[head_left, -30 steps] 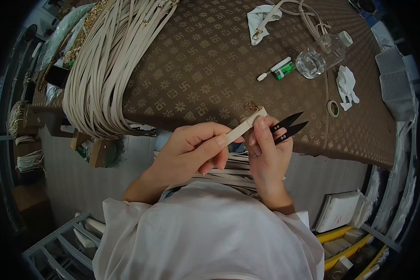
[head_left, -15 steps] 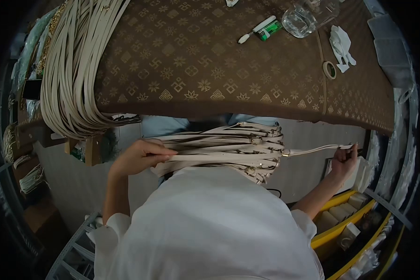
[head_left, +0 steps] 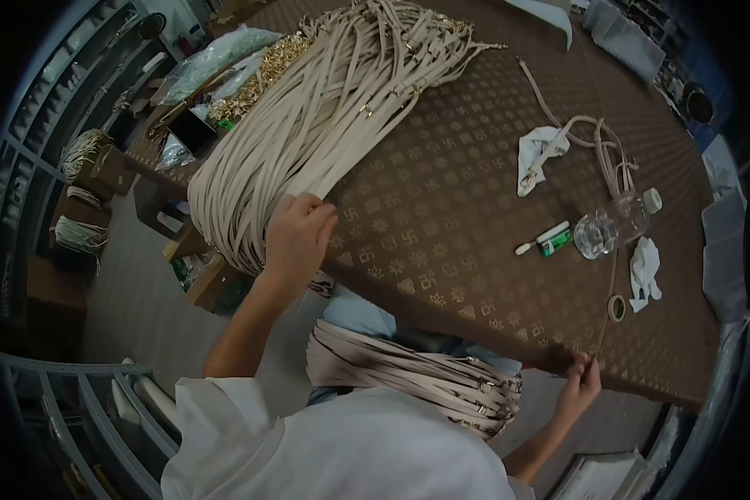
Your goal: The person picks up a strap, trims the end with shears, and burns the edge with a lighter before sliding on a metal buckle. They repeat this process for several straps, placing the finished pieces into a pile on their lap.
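Note:
My left hand [head_left: 300, 237] is at the near right edge of a large pile of cream straps [head_left: 262, 167] on the table, its fingers curled over the outermost strap. My right hand [head_left: 581, 385] is at the table's front edge, with thumb and fingers pinched together. Whatever may be between those fingertips is too small to make out. Across my lap lies a bundle of similar cream straps [head_left: 392, 364], their metal buckles gathered at its right end.
On the patterned brown tablecloth [head_left: 442, 208] are a clear bottle [head_left: 612, 227], a green lighter [head_left: 554, 242], a tape roll [head_left: 616, 308], crumpled tissue [head_left: 644, 273] and a loose strap [head_left: 610, 158]. Gold-coloured hardware [head_left: 262, 75] lies beyond the pile. Metal shelving [head_left: 83, 400] stands at lower left.
My left hand has left the strap across my lap and moved up to the pile. My right hand has let go of the buckle end and moved to the table edge. The view has turned left.

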